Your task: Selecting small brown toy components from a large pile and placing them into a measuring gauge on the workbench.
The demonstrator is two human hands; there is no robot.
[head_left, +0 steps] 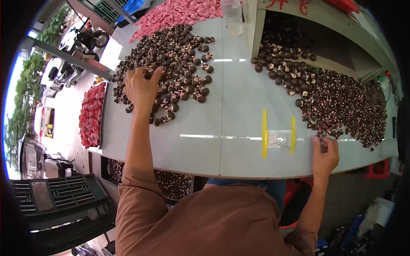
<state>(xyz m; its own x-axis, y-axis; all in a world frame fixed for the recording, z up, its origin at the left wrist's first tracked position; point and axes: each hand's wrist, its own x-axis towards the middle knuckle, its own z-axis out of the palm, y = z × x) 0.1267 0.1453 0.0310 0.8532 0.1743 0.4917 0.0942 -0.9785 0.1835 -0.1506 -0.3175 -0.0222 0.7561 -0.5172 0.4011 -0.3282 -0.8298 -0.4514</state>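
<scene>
My left hand (142,88) reaches over a wide pile of round dark brown pieces (179,68) with pale and pinkish bits on them. Its thumb stands apart from the bent fingers, and the fingertips are partly hidden among the pieces. On the right, my right hand (325,155) is closed at the near edge of a heap of smaller dark brown pieces (337,100). Thumb and forefinger come close together there; what they hold, if anything, is too small to make out. A small clear round piece (280,138) lies between two yellow tape strips (265,134) on the grey tabletop (200,158).
Pink curved pieces (179,15) cover the far left. A tray of red pieces (92,115) stands at the left edge. Behind is a clear plastic container (232,17); a pale box-like shelf (320,23) rises over the right heap. Trays of dark pieces (173,183) sit under the table.
</scene>
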